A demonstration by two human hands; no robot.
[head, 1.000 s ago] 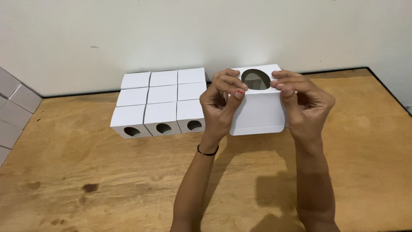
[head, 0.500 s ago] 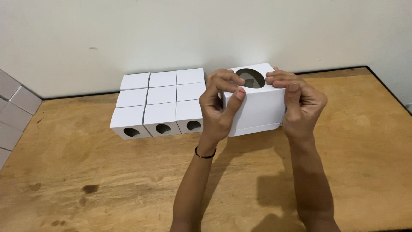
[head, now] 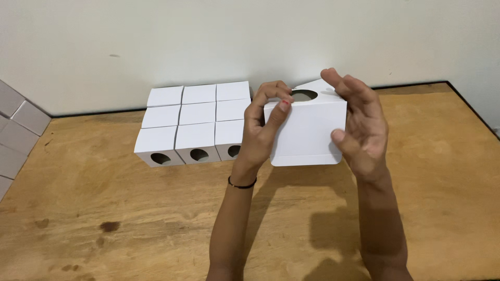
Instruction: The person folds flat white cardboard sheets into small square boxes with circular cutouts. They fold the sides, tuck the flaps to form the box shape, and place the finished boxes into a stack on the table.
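A white cardboard box point(head: 307, 132) with a round hole in its top face is held up above the wooden table point(head: 104, 208). My left hand point(head: 263, 127) grips its left side, fingers curled over the top edge. My right hand point(head: 359, 125) presses its right side with the palm, fingers stretched up and apart past the top corner. A block of several identical white boxes point(head: 192, 122) stands in three rows just left of the held box, the front row showing round holes.
A plain pale wall point(head: 260, 36) runs behind the table. Grey tiles point(head: 15, 130) show at the left edge. The table's right edge point(head: 476, 112) has a dark rim. A dark stain point(head: 109, 226) marks the wood at front left.
The box has been tilted so its front face turns toward me and the hole points up. My right hand's fingers have come off the top and spread open along the side.
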